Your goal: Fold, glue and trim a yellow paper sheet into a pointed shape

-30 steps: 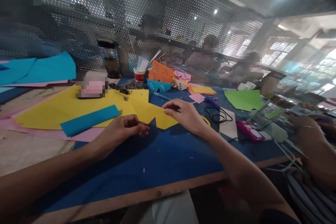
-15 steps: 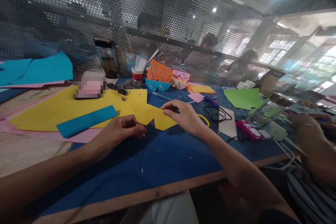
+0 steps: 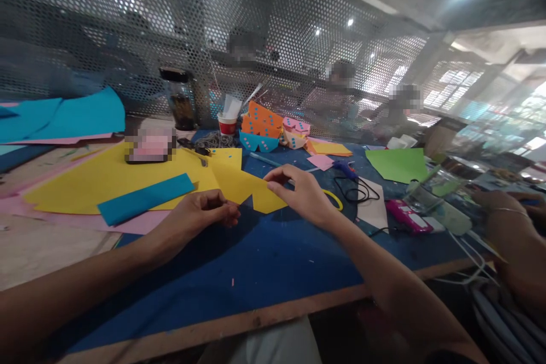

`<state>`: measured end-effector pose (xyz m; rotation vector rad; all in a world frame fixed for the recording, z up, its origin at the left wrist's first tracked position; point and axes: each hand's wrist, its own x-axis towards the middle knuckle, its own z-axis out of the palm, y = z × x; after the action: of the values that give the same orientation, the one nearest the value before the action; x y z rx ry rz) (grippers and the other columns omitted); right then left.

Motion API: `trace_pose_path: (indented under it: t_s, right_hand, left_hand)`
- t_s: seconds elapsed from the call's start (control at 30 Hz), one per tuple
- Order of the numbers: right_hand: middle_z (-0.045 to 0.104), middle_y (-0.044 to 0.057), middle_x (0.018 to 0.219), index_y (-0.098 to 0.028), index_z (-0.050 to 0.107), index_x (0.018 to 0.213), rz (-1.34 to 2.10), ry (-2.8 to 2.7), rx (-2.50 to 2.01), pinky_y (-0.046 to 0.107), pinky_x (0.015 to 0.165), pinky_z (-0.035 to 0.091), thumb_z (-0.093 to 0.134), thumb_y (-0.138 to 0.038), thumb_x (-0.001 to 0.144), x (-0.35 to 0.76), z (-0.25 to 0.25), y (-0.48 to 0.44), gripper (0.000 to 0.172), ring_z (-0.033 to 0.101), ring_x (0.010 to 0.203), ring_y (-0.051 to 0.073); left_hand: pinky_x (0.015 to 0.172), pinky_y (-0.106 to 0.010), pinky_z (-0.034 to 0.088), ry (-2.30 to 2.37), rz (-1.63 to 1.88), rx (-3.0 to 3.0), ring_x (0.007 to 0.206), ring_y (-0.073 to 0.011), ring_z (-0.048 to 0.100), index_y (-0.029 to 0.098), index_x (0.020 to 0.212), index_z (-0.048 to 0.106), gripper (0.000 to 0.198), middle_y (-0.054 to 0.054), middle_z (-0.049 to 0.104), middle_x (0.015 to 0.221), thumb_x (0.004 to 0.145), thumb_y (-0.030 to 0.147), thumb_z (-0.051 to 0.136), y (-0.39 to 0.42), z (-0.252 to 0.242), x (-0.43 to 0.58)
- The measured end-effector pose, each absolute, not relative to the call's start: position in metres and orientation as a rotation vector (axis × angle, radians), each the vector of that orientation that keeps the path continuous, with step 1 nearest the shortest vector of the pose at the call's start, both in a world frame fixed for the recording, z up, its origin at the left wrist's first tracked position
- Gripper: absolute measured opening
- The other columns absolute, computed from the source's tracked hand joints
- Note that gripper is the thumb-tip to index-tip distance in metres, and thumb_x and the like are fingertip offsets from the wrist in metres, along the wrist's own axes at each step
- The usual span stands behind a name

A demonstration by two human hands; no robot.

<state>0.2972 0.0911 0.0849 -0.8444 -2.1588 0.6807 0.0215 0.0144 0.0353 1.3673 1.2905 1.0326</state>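
Note:
A yellow paper piece [image 3: 267,200] with a V-shaped notch in its lower edge is held up a little above the blue table mat. My right hand [image 3: 301,193] pinches its upper edge between thumb and fingers. My left hand [image 3: 209,210] is closed at the piece's lower left, its curled fingertips against the paper; the exact grip is partly hidden. Left of this hand, a folded blue paper strip [image 3: 147,199] lies over a large yellow sheet [image 3: 85,182].
Notched orange paper shapes with blue dots [image 3: 262,119] stand at the back beside a red-and-white cup [image 3: 227,124] and a jar [image 3: 182,102]. On the right are a glue gun [image 3: 344,169] with black cord, a pink device [image 3: 408,216], green paper [image 3: 396,164] and another person's arm [image 3: 507,222].
The view has shifted slightly, so the scene sits a little lower and further right. Both hands keep nearly the same pose at the yellow paper piece.

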Motion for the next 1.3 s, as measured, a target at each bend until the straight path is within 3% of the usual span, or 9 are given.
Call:
trace_pose_path:
  t_s: [0.37, 0.7, 0.83, 1.0, 1.1, 1.2, 1.3]
  right_hand:
    - [0.09, 0.005, 0.113, -0.022, 0.088, 0.112, 0.71, -2.139, -0.845, 0.036, 0.1, 0.064, 0.081, -0.018, 0.11, 0.296, 0.083, 0.09, 0.008, 0.082, 0.103, 0.02]
    - [0.091, 0.005, 0.115, -0.024, 0.091, 0.119, 0.648, -2.177, -0.77, 0.036, 0.098, 0.065, 0.082, -0.023, 0.113, 0.3, 0.077, 0.093, 0.012, 0.083, 0.102, 0.021]
    - [0.089, 0.005, 0.111, -0.026, 0.09, 0.118, 0.362, -2.176, -0.717, 0.038, 0.097, 0.062, 0.079, -0.023, 0.117, 0.299, 0.072, 0.091, 0.011, 0.082, 0.102, 0.023]
    - [0.088, 0.005, 0.114, -0.025, 0.085, 0.124, -0.304, -2.167, -0.578, 0.044, 0.109, 0.053, 0.075, -0.017, 0.122, 0.302, 0.068, 0.085, 0.013, 0.08, 0.111, 0.025]
    - [0.088, 0.004, 0.116, -0.024, 0.083, 0.129, -0.605, -2.218, -0.489, 0.046, 0.117, 0.047, 0.072, -0.013, 0.123, 0.301, 0.065, 0.081, 0.017, 0.076, 0.108, 0.024]
    - [0.087, 0.002, 0.113, -0.024, 0.083, 0.124, -0.759, -2.254, -0.393, 0.045, 0.122, 0.044, 0.068, -0.01, 0.123, 0.296, 0.06, 0.076, 0.021, 0.074, 0.104, 0.021]
    - [0.087, 0.0, 0.11, -0.027, 0.083, 0.124, -0.825, -2.309, -0.379, 0.044, 0.124, 0.044, 0.06, -0.007, 0.124, 0.29, 0.055, 0.071, 0.03, 0.072, 0.103, 0.021]
  left_hand:
    - [0.088, -0.041, 0.073, 1.256, 1.063, 1.273, 0.087, -0.0276, 0.085, 0.024, 0.091, 0.09, 0.052, -0.008, 0.09, 0.094, 0.074, 0.07, 0.108, 0.014, 0.035, 0.021]
    - [0.079, -0.036, 0.067, 1.242, 1.131, 1.246, 0.081, -0.0257, 0.082, 0.025, 0.084, 0.089, 0.055, -0.007, 0.088, 0.086, 0.07, 0.073, 0.11, 0.014, 0.034, 0.025]
    - [0.079, -0.035, 0.066, 1.233, 1.17, 1.205, 0.079, -0.0241, 0.079, 0.024, 0.086, 0.089, 0.057, -0.006, 0.087, 0.086, 0.069, 0.074, 0.111, 0.014, 0.035, 0.025]
    - [0.076, -0.033, 0.067, 1.205, 1.166, 1.126, 0.078, -0.0233, 0.08, 0.024, 0.078, 0.088, 0.062, -0.007, 0.088, 0.084, 0.061, 0.077, 0.116, 0.012, 0.039, 0.026]
    - [0.078, -0.034, 0.071, 1.168, 1.132, 1.068, 0.08, -0.0251, 0.084, 0.024, 0.084, 0.094, 0.067, -0.011, 0.093, 0.092, 0.055, 0.079, 0.119, 0.009, 0.042, 0.028]
    - [0.084, -0.038, 0.075, 1.128, 1.121, 1.017, 0.084, -0.027, 0.086, 0.023, 0.096, 0.099, 0.075, -0.014, 0.096, 0.1, 0.056, 0.084, 0.117, 0.007, 0.043, 0.029]
    - [0.085, -0.037, 0.076, 1.094, 1.143, 0.958, 0.084, -0.0265, 0.086, 0.021, 0.094, 0.099, 0.073, -0.016, 0.096, 0.102, 0.06, 0.083, 0.117, 0.007, 0.04, 0.028]
